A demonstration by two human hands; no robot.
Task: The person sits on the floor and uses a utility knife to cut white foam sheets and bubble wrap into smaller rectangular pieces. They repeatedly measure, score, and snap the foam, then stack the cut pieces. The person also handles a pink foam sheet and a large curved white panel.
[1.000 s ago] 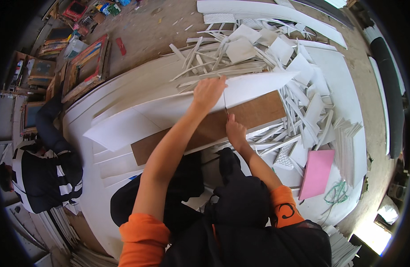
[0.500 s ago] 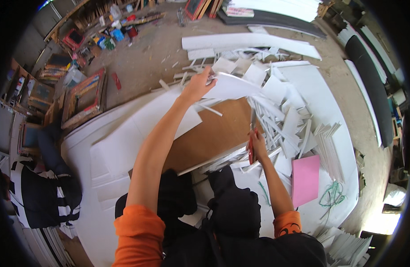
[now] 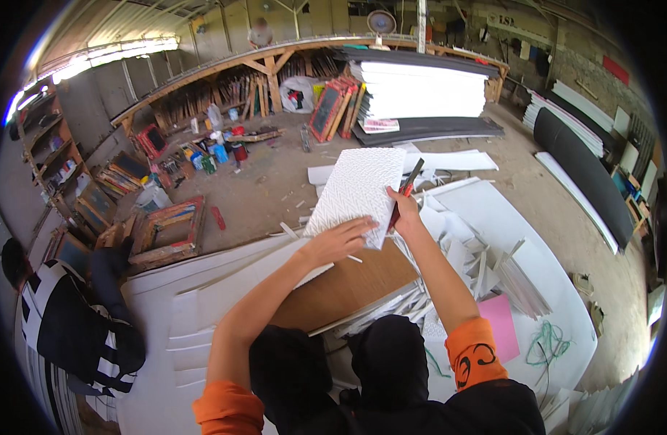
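A white rectangular foam board [image 3: 353, 185] with a bumpy textured face is raised and tilted in front of me. My left hand [image 3: 340, 239] lies on its lower part, fingers stretched out across the face. At the board's right edge, my right hand [image 3: 406, 210] grips a red-handled utility knife [image 3: 413, 177], its dark end pointing up. The right fingers also touch the board's edge. Below, a brown wooden board [image 3: 348, 286] lies on the white work surface [image 3: 156, 348], with white offcut strips [image 3: 474, 264] heaped to its right.
A pink sheet [image 3: 500, 326] and tangled green string [image 3: 547, 344] lie at right, near stacked white pieces [image 3: 525, 279]. Another person [image 3: 76, 326] is at far left. Wooden frames [image 3: 170, 228] and paint containers [image 3: 217, 151] stand on the floor beyond; a large white sheet stack [image 3: 420, 90] stands behind.
The white board has come up and now shows its textured face. My left hand has moved from its far edge onto that face; my right hand has risen with the knife to its edge.
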